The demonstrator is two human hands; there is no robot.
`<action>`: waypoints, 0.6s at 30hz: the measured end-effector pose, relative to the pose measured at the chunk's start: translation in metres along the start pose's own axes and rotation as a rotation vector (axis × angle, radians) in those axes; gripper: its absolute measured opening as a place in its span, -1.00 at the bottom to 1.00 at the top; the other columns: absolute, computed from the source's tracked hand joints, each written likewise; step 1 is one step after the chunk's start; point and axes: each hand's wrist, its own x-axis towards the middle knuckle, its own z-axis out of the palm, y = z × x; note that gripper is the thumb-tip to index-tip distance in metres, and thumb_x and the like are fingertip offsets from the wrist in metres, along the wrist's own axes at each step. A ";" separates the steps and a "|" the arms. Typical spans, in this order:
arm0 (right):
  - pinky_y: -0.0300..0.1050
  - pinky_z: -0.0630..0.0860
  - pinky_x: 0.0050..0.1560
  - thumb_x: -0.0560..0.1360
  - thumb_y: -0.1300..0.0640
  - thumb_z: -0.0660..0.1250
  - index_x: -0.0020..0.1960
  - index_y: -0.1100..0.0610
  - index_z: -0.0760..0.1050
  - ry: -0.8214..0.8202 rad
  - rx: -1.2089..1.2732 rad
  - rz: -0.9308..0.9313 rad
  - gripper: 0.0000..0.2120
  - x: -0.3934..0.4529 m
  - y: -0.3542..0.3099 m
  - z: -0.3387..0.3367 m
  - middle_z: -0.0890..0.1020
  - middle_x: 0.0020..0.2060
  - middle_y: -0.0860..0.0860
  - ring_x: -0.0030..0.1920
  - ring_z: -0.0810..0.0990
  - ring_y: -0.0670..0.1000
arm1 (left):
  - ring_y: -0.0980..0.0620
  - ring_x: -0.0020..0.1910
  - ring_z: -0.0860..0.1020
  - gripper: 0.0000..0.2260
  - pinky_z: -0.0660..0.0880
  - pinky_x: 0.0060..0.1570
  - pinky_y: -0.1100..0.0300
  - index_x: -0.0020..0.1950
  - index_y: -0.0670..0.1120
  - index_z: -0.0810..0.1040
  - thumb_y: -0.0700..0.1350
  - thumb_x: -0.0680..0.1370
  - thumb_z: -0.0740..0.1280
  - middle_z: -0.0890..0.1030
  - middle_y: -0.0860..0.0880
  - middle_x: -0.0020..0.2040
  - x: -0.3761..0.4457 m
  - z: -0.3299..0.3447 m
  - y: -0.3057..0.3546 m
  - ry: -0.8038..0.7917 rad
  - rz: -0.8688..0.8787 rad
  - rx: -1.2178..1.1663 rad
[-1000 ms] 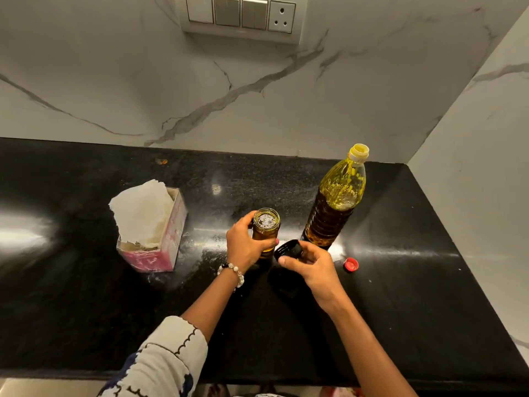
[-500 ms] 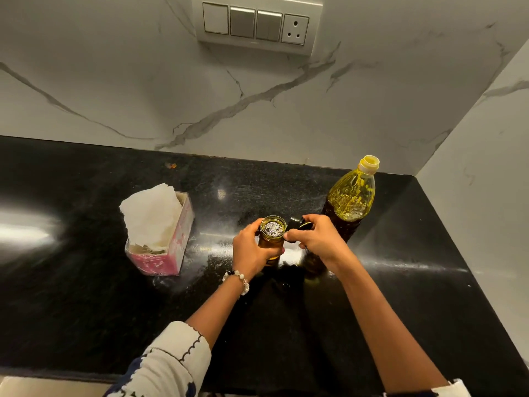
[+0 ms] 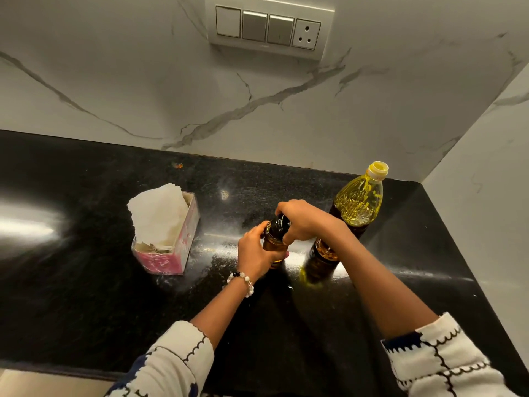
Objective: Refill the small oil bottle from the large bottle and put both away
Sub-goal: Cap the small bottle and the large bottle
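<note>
The small amber oil bottle stands on the black counter, near the middle. My left hand grips its body from the left. A black cap sits on the bottle's mouth, and my right hand holds that cap from above with curled fingers. Just to the right stands the large plastic oil bottle, upright, its yellow neck open at the top, the lower part partly hidden by my right forearm.
A pink tissue box with white tissue sticking out sits left of the bottles. White marble walls close the counter at the back and on the right. A switch panel is on the back wall.
My right hand carried the black cap from the counter in front of the large bottle up onto the small bottle's mouth. The left hand kept its grip. The red cap is hidden now.
</note>
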 end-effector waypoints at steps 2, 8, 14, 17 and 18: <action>-0.13 0.42 -0.12 0.40 0.18 0.48 0.31 0.16 0.34 -0.022 -0.082 -0.031 -0.45 0.005 -0.006 -0.004 0.50 0.13 0.14 0.02 0.47 0.08 | 0.01 0.07 0.55 -0.40 0.51 0.07 0.04 0.20 0.02 0.56 -0.03 0.19 0.63 0.64 0.04 0.06 0.000 0.000 0.001 0.002 -0.006 -0.002; -0.11 0.48 -0.18 0.34 0.21 0.51 0.22 0.09 0.39 -0.015 -0.137 -0.110 -0.49 0.016 -0.007 -0.008 0.53 0.07 0.10 -0.01 0.51 0.08 | 0.00 0.08 0.55 -0.39 0.51 0.06 0.05 0.21 0.00 0.56 -0.05 0.19 0.64 0.65 0.02 0.07 -0.001 -0.001 0.003 0.009 -0.018 -0.011; -0.06 0.46 0.08 0.36 0.13 0.53 0.33 0.02 0.40 0.038 -0.121 -0.185 -0.41 0.012 0.005 -0.006 0.51 0.15 0.03 0.13 0.45 0.04 | -0.01 0.10 0.54 -0.35 0.50 0.10 0.03 0.25 -0.01 0.54 -0.06 0.20 0.64 0.63 0.01 0.10 -0.001 0.000 0.003 0.000 -0.029 -0.023; -0.01 0.50 0.16 0.39 0.18 0.50 0.38 0.01 0.33 0.066 -0.050 -0.176 -0.37 0.008 0.009 -0.006 0.51 0.25 0.05 0.23 0.49 0.09 | 0.00 0.11 0.53 -0.36 0.50 0.09 0.03 0.24 0.01 0.54 -0.03 0.20 0.63 0.63 0.01 0.10 -0.001 -0.001 0.003 -0.001 -0.026 -0.014; 0.00 0.51 0.15 0.39 0.21 0.50 0.38 0.03 0.30 0.069 -0.015 -0.164 -0.36 0.007 0.010 -0.007 0.51 0.25 0.07 0.22 0.50 0.11 | 0.00 0.10 0.53 -0.37 0.50 0.09 0.03 0.24 0.01 0.54 -0.03 0.20 0.63 0.63 0.01 0.10 0.000 -0.001 0.002 -0.001 -0.024 -0.012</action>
